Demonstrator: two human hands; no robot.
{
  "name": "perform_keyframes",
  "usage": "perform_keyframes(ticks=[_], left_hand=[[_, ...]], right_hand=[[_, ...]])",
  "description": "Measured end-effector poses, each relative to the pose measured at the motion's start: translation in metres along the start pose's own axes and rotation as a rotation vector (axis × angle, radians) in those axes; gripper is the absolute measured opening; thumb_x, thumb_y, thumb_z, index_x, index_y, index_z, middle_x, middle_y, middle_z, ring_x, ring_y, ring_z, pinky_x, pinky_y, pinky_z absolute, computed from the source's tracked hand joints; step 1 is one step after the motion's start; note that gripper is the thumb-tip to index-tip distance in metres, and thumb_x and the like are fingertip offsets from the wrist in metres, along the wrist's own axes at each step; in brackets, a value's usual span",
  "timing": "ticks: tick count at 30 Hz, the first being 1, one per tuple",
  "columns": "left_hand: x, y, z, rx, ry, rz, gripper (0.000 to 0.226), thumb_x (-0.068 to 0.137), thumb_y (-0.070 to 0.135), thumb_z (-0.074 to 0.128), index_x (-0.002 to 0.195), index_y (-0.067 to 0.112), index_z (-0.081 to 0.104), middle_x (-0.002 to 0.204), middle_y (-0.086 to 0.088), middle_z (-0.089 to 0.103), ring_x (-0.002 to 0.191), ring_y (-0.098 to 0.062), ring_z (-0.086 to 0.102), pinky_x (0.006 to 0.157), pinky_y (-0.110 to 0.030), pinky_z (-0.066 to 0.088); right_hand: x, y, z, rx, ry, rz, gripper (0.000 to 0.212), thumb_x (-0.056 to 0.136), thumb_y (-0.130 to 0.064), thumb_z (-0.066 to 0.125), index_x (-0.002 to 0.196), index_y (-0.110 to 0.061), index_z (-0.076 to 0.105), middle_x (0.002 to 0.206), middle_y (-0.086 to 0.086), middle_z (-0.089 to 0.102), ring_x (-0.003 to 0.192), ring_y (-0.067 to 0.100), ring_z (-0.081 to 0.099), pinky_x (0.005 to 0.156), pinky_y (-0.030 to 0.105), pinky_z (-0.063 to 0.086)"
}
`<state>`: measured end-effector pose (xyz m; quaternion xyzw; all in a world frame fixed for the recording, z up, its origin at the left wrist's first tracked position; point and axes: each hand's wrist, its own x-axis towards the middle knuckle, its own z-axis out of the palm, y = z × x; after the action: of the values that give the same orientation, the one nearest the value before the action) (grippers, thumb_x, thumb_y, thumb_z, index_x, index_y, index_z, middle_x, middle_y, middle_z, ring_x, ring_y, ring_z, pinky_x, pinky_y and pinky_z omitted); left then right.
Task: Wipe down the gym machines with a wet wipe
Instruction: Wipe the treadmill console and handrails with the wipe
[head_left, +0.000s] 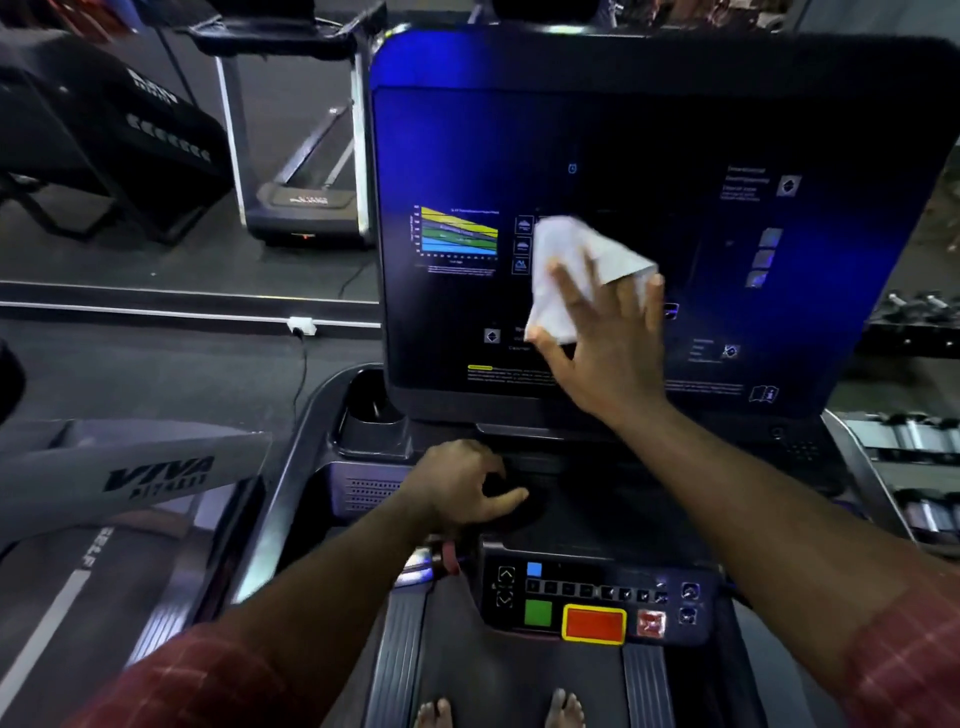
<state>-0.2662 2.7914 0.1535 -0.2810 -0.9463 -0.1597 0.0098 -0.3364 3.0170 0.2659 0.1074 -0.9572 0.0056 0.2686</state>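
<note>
Facing the large dark glossy treadmill console screen (649, 130), we have our right hand (602, 343) near its centre, fingers (569, 288) spread straight, pressing the thin white wet wipe (566, 249) flat on the glass, cloth fanning towards 11 o'clock. Our left hand (457, 488), at 7 o'clock, curls on a dark ledge; we cannot tell whether it grips. The wipe looks light, limp and slippery, so we judge broad flat pressure best.
</note>
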Motion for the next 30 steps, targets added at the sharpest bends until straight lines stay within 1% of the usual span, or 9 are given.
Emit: perform_keyframes(ticks=[3, 5, 10, 13, 16, 19, 22, 26, 30], left_hand=[[-0.005, -0.012, -0.011, 0.005, 0.245, -0.041, 0.051, 0.095, 0.065, 0.052, 0.081, 0.021, 0.073, 0.08, 0.006, 0.07, 0.076, -0.019, 0.068, 0.059, -0.032, 0.052], [-0.004, -0.021, -0.021, -0.036, 0.47, -0.031, 0.04, 0.097, 0.052, 0.061, 0.077, 0.019, 0.069, 0.077, 0.002, 0.064, 0.074, -0.024, 0.064, 0.056, -0.033, 0.048], [0.023, -0.042, -0.076, -0.141, 0.832, -0.097, 0.029, 0.096, 0.036, 0.069, 0.099, 0.008, 0.063, 0.102, -0.012, 0.055, 0.096, -0.033, 0.051, 0.087, -0.043, 0.041], [0.05, -0.052, -0.114, -0.354, 0.855, -0.32, 0.047, 0.098, 0.051, 0.059, 0.121, 0.01, 0.053, 0.127, -0.015, 0.046, 0.123, -0.032, 0.043, 0.108, -0.044, 0.035], [0.076, -0.053, -0.148, -0.667, 0.862, -0.345, 0.06, 0.098, 0.059, 0.052, 0.132, 0.01, 0.044, 0.132, -0.009, 0.044, 0.123, -0.024, 0.045, 0.112, -0.044, 0.038], [0.099, -0.065, -0.163, -1.102, 0.739, -0.435, 0.08, 0.095, 0.079, 0.042, 0.147, 0.018, 0.042, 0.137, -0.002, 0.057, 0.128, -0.02, 0.055, 0.116, -0.042, 0.041], [0.103, -0.083, -0.162, -1.389, 0.555, -0.437, 0.091, 0.091, 0.09, 0.038, 0.145, 0.021, 0.061, 0.143, -0.003, 0.066, 0.136, -0.022, 0.06, 0.12, -0.049, 0.04], [0.107, -0.081, -0.162, -1.351, 0.619, -0.454, 0.071, 0.101, 0.075, 0.037, 0.117, 0.02, 0.078, 0.115, -0.003, 0.079, 0.112, -0.022, 0.074, 0.109, -0.049, 0.053], [0.107, -0.077, -0.164, -1.298, 0.67, -0.532, 0.084, 0.093, 0.086, 0.032, 0.118, 0.02, 0.078, 0.111, 0.002, 0.08, 0.107, -0.018, 0.075, 0.104, -0.045, 0.055]], right_hand=[[0.024, -0.028, -0.004, 0.071, 0.062, 0.194, 0.082, 0.101, -0.066, 0.039, 0.167, -0.033, 0.001, 0.174, 0.007, -0.008, 0.16, 0.036, -0.004, 0.12, 0.067, -0.008], [0.028, -0.053, 0.001, 0.04, 0.024, 0.069, 0.083, 0.101, -0.065, 0.04, 0.167, -0.033, 0.002, 0.174, 0.007, -0.009, 0.16, 0.034, -0.011, 0.12, 0.067, -0.008], [0.012, -0.038, 0.003, -0.09, -0.043, -0.172, 0.079, 0.099, -0.069, 0.044, 0.165, -0.043, 0.009, 0.172, -0.001, 0.02, 0.155, 0.034, 0.024, 0.127, 0.06, 0.0], [0.034, -0.026, -0.014, 0.01, 0.023, 0.114, 0.083, 0.099, -0.07, 0.044, 0.166, -0.04, 0.004, 0.174, 0.005, 0.004, 0.156, 0.039, 0.017, 0.124, 0.063, -0.001], [0.075, -0.056, -0.021, 0.092, 0.13, 0.309, 0.083, 0.1, -0.068, 0.04, 0.167, -0.034, 0.004, 0.174, 0.01, -0.009, 0.16, 0.036, -0.003, 0.12, 0.072, 0.001], [0.084, -0.093, -0.015, 0.048, 0.086, 0.105, 0.084, 0.098, -0.067, 0.041, 0.166, -0.035, 0.005, 0.174, 0.008, -0.01, 0.16, 0.035, -0.01, 0.121, 0.069, -0.003], [0.06, -0.093, -0.007, -0.013, 0.054, -0.07, 0.08, 0.1, -0.069, 0.044, 0.166, -0.04, 0.008, 0.175, -0.003, -0.002, 0.16, 0.028, 0.001, 0.126, 0.058, -0.005], [0.079, -0.08, -0.022, -0.039, 0.075, 0.037, 0.082, 0.098, -0.073, 0.039, 0.166, -0.04, 0.005, 0.175, -0.005, 0.002, 0.154, 0.032, 0.018, 0.128, 0.055, -0.002], [0.147, -0.118, -0.042, 0.035, 0.202, 0.219, 0.084, 0.101, -0.074, 0.026, 0.167, -0.028, 0.003, 0.174, 0.011, -0.005, 0.16, 0.034, -0.001, 0.128, 0.057, 0.0]])
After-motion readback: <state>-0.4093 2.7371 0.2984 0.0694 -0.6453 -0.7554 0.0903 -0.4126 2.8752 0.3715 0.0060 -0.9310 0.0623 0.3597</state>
